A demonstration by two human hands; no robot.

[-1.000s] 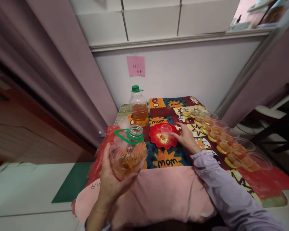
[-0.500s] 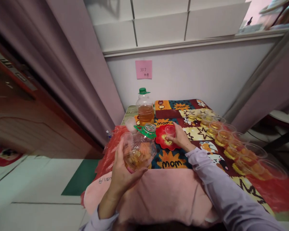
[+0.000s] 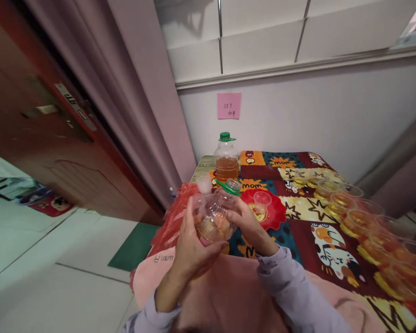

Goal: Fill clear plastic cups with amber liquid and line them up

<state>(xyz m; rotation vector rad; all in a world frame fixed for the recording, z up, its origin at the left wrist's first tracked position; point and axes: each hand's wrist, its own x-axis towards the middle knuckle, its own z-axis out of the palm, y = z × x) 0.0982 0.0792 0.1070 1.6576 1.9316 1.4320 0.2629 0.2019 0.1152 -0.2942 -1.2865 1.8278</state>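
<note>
A clear ribbed plastic jug (image 3: 213, 217) with a green collar and an uncapped mouth is held up between both hands. My left hand (image 3: 192, 240) wraps round its left side and base. My right hand (image 3: 246, 224) grips its right side just below the neck. Past my right hand, a small clear plastic cup (image 3: 262, 199) stands on a red scalloped plate (image 3: 277, 215). Behind the held jug stands another jug (image 3: 227, 166), green-capped and partly filled with amber liquid.
Several clear cups (image 3: 353, 222) with yellow liquid line the table's right side. A whitish translucent round thing (image 3: 204, 183) sits left of the jugs. Patterned cloth (image 3: 301, 240) covers the table, with red plastic (image 3: 175, 212) along its left edge. A wooden door (image 3: 100, 171) stands at left.
My right hand has let go of the small cup on the red plate and moved left onto the jug. My left hand still holds the jug. The view has swung left.
</note>
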